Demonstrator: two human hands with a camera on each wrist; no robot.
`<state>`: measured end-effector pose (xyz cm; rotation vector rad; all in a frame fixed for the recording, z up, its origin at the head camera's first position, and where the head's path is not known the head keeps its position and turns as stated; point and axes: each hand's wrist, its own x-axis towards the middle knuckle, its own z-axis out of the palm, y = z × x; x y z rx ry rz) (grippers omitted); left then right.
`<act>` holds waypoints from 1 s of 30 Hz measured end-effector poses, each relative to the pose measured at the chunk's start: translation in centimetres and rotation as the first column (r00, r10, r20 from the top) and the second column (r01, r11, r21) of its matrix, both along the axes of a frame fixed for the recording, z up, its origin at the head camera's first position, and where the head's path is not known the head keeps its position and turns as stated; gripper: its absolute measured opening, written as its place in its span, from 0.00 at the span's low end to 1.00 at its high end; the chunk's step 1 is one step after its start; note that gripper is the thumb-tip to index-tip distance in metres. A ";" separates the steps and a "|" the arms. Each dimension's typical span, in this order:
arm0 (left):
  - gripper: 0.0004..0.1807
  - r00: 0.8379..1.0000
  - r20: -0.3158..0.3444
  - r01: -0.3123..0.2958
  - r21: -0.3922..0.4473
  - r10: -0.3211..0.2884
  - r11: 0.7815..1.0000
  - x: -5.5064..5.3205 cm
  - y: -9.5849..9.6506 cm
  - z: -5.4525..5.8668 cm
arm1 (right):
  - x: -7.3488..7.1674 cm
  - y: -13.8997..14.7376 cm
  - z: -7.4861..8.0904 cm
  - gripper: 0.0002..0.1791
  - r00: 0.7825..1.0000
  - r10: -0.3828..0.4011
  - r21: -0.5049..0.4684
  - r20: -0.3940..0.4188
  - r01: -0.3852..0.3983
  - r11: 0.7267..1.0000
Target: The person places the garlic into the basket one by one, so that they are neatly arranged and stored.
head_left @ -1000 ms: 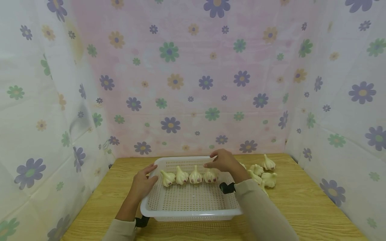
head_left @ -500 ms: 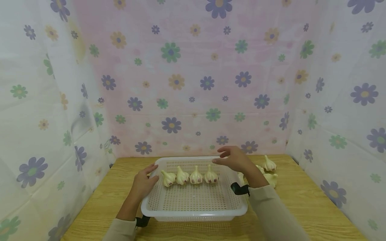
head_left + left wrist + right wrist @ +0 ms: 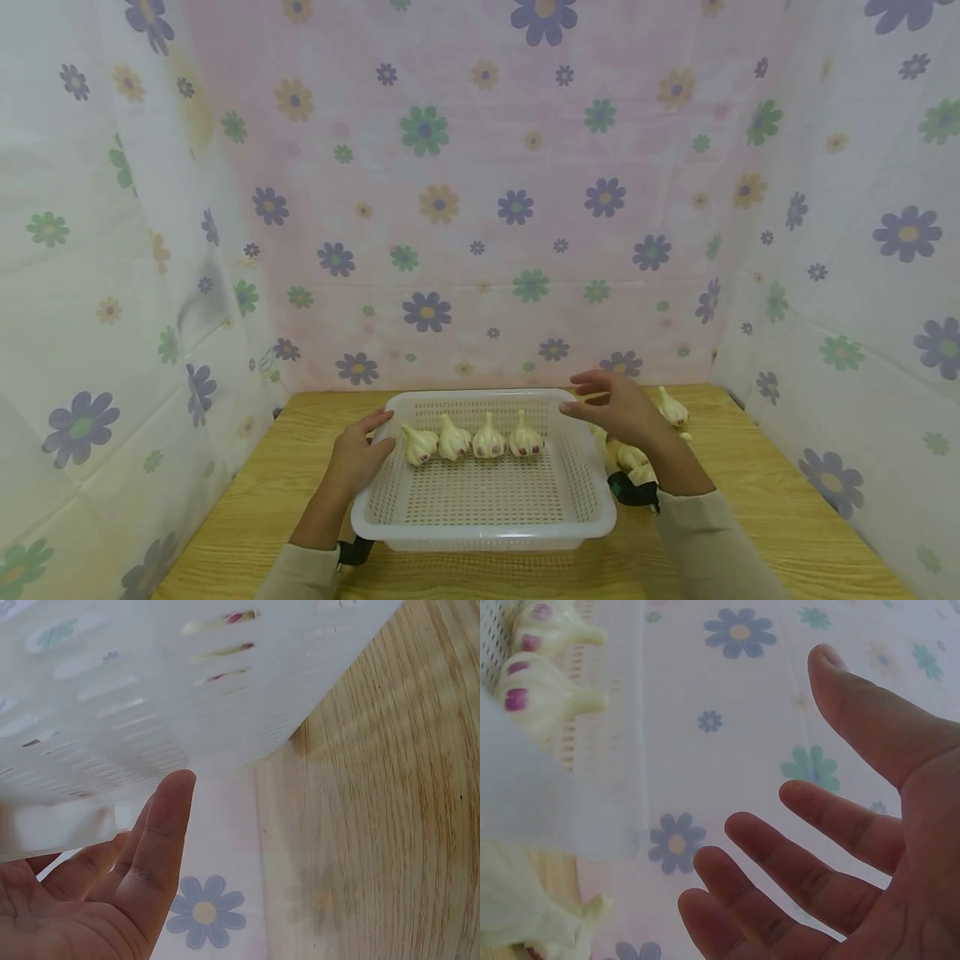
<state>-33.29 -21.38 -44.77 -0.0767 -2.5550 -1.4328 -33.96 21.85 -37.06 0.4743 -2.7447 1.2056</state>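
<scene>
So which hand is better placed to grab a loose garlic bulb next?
Probably the right hand. It is open, empty and near the loose garlic bulbs on the table. The left hand is at the left side of the white basket, across from them.

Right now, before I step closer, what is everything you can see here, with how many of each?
plastic basket: one, white, on the table
garlic bulbs in the basket: four, cream with purple, in a row
loose garlic bulbs: several, partly hidden, cream, right of the basket
table: one, wood-brown
floral sheeting: count unclear, pink and white, behind and both sides
wrist cameras: two, black, on the wrists
sleeves: two, beige, on the forearms
left grip: one, bare, at the basket's left
right grip: one, bare, near its right
</scene>
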 end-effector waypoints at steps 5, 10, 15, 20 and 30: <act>0.30 1.000 0.000 -0.003 -0.008 0.003 1.000 0.0 0.0 0.0 | 0.7 1.6 -0.4 0.39 0.999 -0.031 -0.021 -0.018 0.031 0.999; 0.30 1.000 0.003 -0.001 -0.012 0.001 1.000 0.0 0.1 0.2 | 1.3 3.3 -1.0 0.38 0.997 -0.066 -0.032 -0.033 0.065 0.997; 0.30 1.000 0.003 0.000 -0.010 0.000 1.000 0.0 0.0 0.2 | 1.8 4.9 -1.3 0.40 0.994 -0.099 -0.019 -0.040 0.098 0.995; 0.30 1.000 0.010 0.001 0.000 -0.001 1.000 0.0 0.0 0.0 | 2.0 6.4 -1.9 0.40 0.993 -0.100 0.002 -0.068 0.101 0.995; 0.30 1.000 0.014 0.011 -0.015 -0.011 1.000 -0.2 -0.1 0.1 | 2.1 10.1 -3.4 0.33 0.993 -0.082 0.015 -0.089 0.083 0.996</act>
